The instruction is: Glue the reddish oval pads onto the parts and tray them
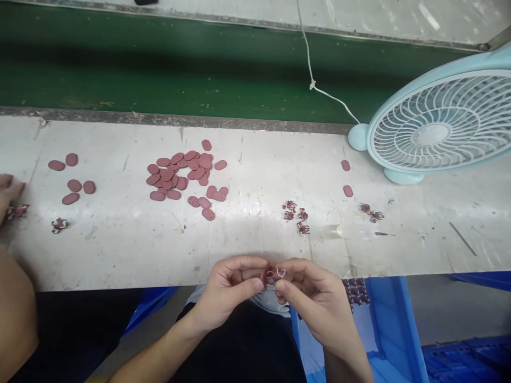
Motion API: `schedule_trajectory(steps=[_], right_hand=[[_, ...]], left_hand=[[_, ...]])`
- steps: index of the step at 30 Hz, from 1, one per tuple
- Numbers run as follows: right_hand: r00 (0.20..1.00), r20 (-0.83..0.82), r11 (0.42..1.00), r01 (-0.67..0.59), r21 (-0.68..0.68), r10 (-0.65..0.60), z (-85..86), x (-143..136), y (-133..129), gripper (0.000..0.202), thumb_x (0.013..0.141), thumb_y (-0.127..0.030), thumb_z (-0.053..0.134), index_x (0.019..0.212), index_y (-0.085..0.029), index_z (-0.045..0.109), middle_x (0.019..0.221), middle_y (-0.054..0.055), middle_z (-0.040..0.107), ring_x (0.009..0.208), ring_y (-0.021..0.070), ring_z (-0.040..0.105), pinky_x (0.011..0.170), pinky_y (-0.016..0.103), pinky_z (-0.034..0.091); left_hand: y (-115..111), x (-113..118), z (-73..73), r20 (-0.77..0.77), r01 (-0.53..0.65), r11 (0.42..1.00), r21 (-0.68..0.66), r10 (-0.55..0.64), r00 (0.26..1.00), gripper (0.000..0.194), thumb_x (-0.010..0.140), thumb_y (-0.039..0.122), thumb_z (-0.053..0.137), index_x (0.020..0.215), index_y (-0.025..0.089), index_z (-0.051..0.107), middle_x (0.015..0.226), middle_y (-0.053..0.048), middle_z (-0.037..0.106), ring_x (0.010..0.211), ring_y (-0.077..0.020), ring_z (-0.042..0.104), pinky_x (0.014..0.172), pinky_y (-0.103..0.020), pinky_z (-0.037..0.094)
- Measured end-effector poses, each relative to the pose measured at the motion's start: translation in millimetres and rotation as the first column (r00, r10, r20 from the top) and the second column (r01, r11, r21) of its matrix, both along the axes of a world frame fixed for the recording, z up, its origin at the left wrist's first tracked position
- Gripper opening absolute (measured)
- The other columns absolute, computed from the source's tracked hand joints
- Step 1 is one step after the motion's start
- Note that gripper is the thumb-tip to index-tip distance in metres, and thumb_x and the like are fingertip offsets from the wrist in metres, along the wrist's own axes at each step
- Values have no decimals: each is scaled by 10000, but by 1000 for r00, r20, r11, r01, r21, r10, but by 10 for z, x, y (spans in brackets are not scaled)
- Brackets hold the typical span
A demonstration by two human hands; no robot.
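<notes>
At the table's front edge my left hand (pixel 233 290) pinches a dark-red oval disc (pixel 264 275) between thumb and fingers. Facing it, my right hand (pixel 315 298) is closed on a small dark-red figure (pixel 280 273) with pale and orange spots. The two pieces meet between my fingertips; whether they are joined I cannot tell. Beyond my hands, several similar small figures (pixel 302 215) lie on the white tabletop (pixel 255 213). A pile of flat dark-red oval discs (pixel 165 175) is spread to the left of them.
A light-blue fan (pixel 431 133) stands at the back right, its white cord (pixel 309 58) running upward. A thin dark tool (pixel 463 239) lies at the right. Below the edge is a blue bin (pixel 393 319) with more figures. Another person's hand (pixel 8 194) touches the table at far left.
</notes>
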State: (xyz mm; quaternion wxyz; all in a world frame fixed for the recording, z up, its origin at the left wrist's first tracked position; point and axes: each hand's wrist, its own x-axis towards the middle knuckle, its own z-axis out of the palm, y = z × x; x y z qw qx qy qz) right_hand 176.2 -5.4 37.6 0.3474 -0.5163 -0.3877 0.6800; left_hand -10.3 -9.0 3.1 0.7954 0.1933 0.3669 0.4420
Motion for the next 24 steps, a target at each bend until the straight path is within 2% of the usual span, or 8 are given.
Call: schedule_trajectory(steps=[6,12,19,24], right_hand=[[1000,8,999,30,-28,-30,-5,-18,4,140,865,-268,770,1001,-268,738,886,-9,763,702,116,695,640,207,586],[998,57,999,18,45,-21,5,-19,8,131,877,-246,760,1001,-267,725,933,6,756,760,128,695,692,238,585],[992,-99,997,76,-6,-76,6,-89,45,86,893,-253,747,977,-254,727,928,19,766,746,115,708,707,236,602],[986,-127,994,107,14,-104,-38,-115,44,85,895,-239,744,977,-250,724,925,15,772,777,114,717,722,224,608]], left_hand=[[20,13,24,21,-25,1000,-17,26,999,180,801,102,794,953,189,752,1080,-80,800,932,-186,759,828,-274,600],[6,20,-13,-80,-18,1000,9,19,997,72,786,111,806,763,171,773,1095,-68,790,915,-182,746,808,-265,591],[-42,115,13,-49,-107,994,10,108,993,58,808,146,788,763,182,797,1059,-66,797,762,-174,746,721,-297,611],[-32,129,-6,-105,-149,989,8,149,983,52,798,166,803,751,188,799,1049,-72,801,839,-194,748,770,-302,607]])
